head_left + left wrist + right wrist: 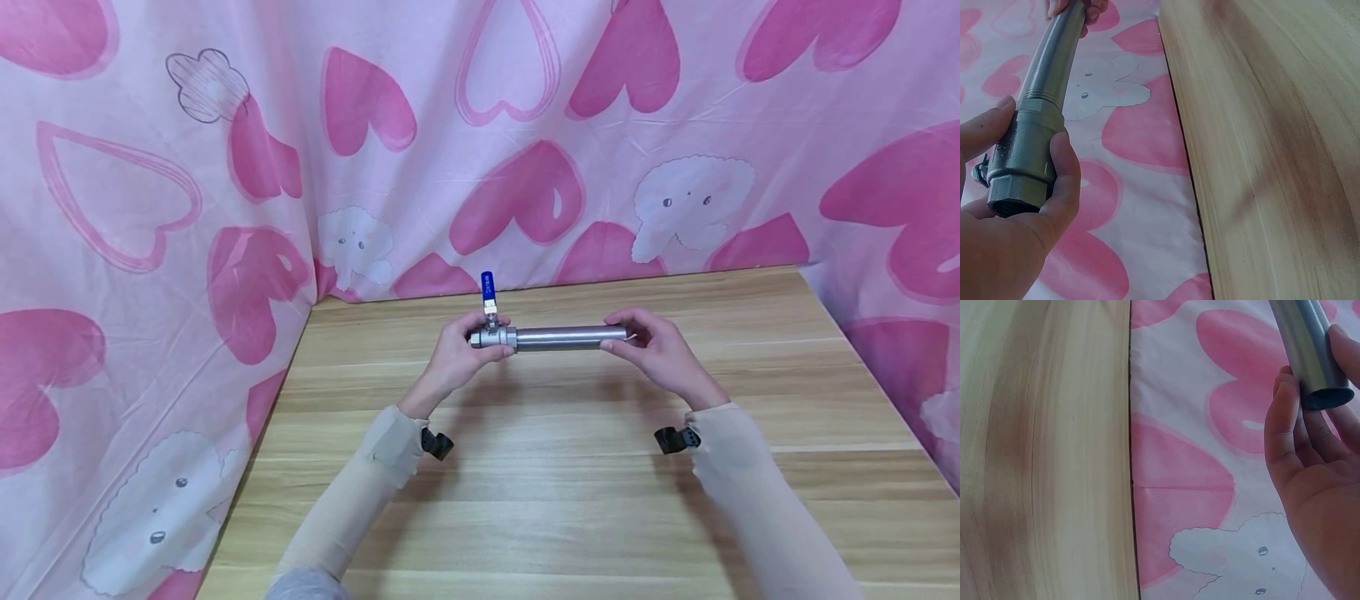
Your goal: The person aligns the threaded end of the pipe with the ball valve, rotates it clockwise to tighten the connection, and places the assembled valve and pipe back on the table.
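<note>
A metal ball valve (492,337) with a blue lever handle (488,287) sits at the left end of a shiny steel pipe (570,337). Together they are held level above the table. My left hand (459,354) grips the valve body, thumb and fingers on opposite sides; the left wrist view shows its hexagonal end (1017,194) facing the palm. Threads show where pipe and valve meet. At the other end, my right hand (656,348) pinches the pipe between thumb and fingers. Its round open end (1329,398) faces the palm in the right wrist view.
The wood-grain table (570,500) spreads beneath both arms. A pink curtain (427,183) with hearts and white cartoon animals hangs behind the table and along both sides. Each sleeve carries a small black wrist camera, one left (437,444) and one right (677,439).
</note>
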Demonstrator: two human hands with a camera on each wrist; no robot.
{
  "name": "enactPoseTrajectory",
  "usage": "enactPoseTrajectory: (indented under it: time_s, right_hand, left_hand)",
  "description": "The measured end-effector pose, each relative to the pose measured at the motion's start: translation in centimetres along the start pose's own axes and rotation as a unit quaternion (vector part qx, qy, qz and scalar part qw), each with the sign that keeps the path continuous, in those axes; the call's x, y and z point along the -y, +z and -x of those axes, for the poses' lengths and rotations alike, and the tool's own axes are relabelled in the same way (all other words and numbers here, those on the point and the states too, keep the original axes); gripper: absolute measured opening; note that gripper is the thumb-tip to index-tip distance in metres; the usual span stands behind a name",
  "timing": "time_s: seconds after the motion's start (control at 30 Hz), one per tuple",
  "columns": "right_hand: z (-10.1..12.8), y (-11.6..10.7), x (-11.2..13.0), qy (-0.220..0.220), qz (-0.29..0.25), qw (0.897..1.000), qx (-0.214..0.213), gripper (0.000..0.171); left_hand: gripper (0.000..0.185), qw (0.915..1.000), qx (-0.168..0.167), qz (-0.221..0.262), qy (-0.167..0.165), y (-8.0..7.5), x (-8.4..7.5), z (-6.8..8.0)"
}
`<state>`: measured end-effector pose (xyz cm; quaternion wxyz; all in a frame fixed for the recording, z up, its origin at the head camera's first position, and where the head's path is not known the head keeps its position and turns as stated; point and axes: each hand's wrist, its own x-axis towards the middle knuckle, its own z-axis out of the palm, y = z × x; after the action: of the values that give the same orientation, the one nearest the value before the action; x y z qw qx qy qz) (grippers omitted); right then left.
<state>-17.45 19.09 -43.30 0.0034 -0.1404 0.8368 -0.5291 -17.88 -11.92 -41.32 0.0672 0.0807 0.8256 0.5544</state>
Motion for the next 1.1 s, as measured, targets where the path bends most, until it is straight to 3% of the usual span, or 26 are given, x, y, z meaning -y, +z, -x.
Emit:
enactPoseTrajectory:
  time_s: [1.1]
  right_hand:
    - [0.02, -0.09, 0.19, 0.015, 0.03, 0.999, 0.014, 0.024]
  left_hand:
    - [0.038, 0.9996, 0.005, 0.016, 0.022, 0.17, 0.09, 0.16]
